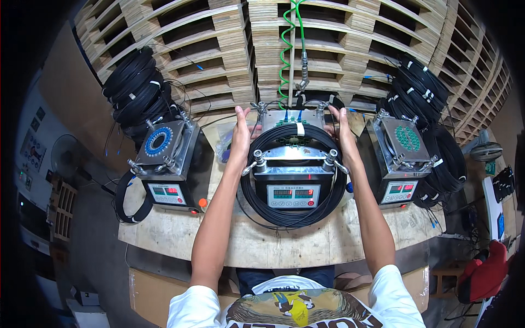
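In the middle stands a bench polishing machine (298,177) with a metal top plate, corner clamps and a lit control panel. A large coil of black cable (252,188) loops round its front, its upper part crossing the top and bound with a white tie (300,129). My left hand (241,136) is at the coil's upper left side, thumb pointing up and fingers curled inward against it. At the upper right side my right hand (340,131) mirrors it. Some fingertips are hidden behind the coil and plate. Blue-tipped connectors (292,117) sit in green holders on the plate.
Similar machines stand at left (158,156) and right (402,153), carrying rings of blue and green holders. Black cable coils are piled behind the left (134,87) and right (418,90) ones. A green spiral hose (284,60) hangs before wooden pallets (208,44). The wooden table (262,246) ends near me.
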Available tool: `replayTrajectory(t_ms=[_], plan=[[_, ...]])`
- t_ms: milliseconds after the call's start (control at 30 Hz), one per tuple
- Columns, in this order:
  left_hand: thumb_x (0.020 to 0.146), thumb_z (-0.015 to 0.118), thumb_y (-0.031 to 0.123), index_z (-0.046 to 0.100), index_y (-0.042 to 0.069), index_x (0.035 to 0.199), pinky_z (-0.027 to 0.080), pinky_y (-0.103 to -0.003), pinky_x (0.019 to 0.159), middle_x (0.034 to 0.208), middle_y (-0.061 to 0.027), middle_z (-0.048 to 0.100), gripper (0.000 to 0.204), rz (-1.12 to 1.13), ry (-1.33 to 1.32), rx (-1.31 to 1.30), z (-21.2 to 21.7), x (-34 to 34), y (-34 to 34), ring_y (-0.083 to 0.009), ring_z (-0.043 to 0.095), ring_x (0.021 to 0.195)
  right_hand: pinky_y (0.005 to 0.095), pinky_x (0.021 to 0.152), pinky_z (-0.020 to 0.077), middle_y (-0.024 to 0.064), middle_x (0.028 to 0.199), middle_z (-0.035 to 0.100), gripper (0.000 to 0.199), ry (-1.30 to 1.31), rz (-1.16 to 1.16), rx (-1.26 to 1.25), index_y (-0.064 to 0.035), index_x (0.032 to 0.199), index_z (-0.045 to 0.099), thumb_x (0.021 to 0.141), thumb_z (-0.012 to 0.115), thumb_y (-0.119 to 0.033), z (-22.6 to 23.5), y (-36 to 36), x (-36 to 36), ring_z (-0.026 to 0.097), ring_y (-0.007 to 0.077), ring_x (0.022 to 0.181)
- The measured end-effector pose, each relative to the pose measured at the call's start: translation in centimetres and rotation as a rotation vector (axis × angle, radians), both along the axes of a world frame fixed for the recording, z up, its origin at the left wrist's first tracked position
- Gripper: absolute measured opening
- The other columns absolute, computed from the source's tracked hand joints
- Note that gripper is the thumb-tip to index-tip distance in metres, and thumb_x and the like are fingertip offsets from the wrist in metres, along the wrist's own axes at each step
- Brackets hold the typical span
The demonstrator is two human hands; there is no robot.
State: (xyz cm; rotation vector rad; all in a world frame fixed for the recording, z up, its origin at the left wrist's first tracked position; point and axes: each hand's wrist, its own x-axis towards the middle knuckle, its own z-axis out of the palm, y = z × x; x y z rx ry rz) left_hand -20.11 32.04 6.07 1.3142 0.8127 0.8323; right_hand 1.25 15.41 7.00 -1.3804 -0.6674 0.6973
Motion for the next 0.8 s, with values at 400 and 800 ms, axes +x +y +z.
replayTrajectory(t_ms=[400,800], plan=[[0.095,0.029,0.079,0.048,0.008,0.146,0.043,-0.023,0.065,0.085,-0.0048,0.055,0.090,-0.056,0.069,0.120,-0.9,0.2,0.6,-0.0102,0.052,0.071,0.0230,0.066,0.0416,0.0050,0.084,0.056,0.086,-0.058,-0.042,-0.006,-0.0044,0.141,0.053,0.097,0.030,-0.075,-1.2,0.1,0.9,0.049,0.0095,0.071],[0.096,0.032,0.077,0.033,0.010,0.154,0.047,-0.026,0.072,0.098,-0.0102,0.061,0.089,-0.032,0.030,0.042,0.7,0.3,-1.1,-0.0121,0.052,0.077,0.0213,0.068,0.0433,0.0017,0.083,0.059,0.077,-0.098,-0.057,0.008,-0.0112,0.141,0.056,0.100,0.030,-0.071,-2.1,0.4,1.8,0.051,0.0081,0.070]])
